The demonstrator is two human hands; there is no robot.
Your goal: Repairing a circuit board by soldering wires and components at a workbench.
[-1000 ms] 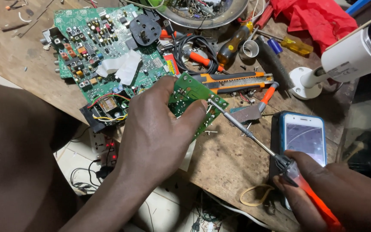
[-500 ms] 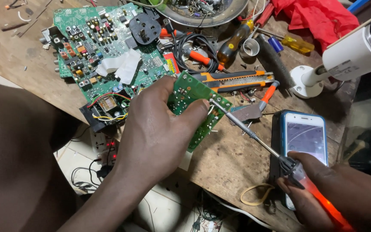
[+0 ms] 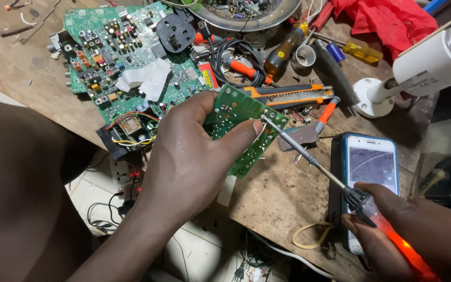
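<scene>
right hand (image 3: 392, 230) grips glowing orange-handled soldering iron (image 3: 319, 169) low, tip on board | left hand (image 3: 194, 156) pinches small green circuit board (image 3: 244, 128) tilted above wooden bench (image 3: 272, 198), likely to steady the joint | blue-cased phone (image 3: 369, 167) beside | large green circuit board (image 3: 126, 57) beyond

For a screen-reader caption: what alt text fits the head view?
A left hand holds a small green circuit board while the right hand touches a soldering iron tip to it, above a cluttered wooden workbench with a phone and a larger circuit board.
</scene>
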